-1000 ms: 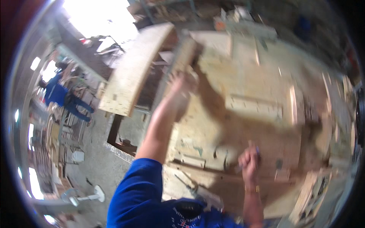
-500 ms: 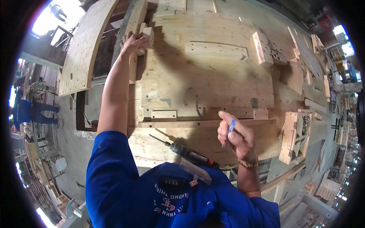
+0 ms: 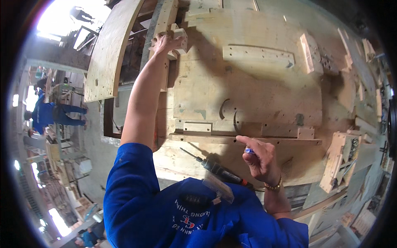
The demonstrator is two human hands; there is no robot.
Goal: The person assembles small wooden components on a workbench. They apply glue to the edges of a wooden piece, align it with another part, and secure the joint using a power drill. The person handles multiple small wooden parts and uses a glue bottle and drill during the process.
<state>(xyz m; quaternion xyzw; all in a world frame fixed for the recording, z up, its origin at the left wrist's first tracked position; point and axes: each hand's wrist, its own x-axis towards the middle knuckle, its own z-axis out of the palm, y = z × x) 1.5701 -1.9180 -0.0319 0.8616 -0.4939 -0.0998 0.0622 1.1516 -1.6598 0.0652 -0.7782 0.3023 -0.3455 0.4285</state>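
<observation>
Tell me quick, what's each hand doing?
Left hand: spread over a wooden block; can't tell if it's gripping.
Right hand: curled closed, holding a blue pen.

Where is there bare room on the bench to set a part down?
The panel looks bare, though shaded, between the drilled strip and long rail, right of the dark curves.
Crowded: the far left, where the left hand is on wooden blocks, and the near edge, with the driver and right hand.
</observation>
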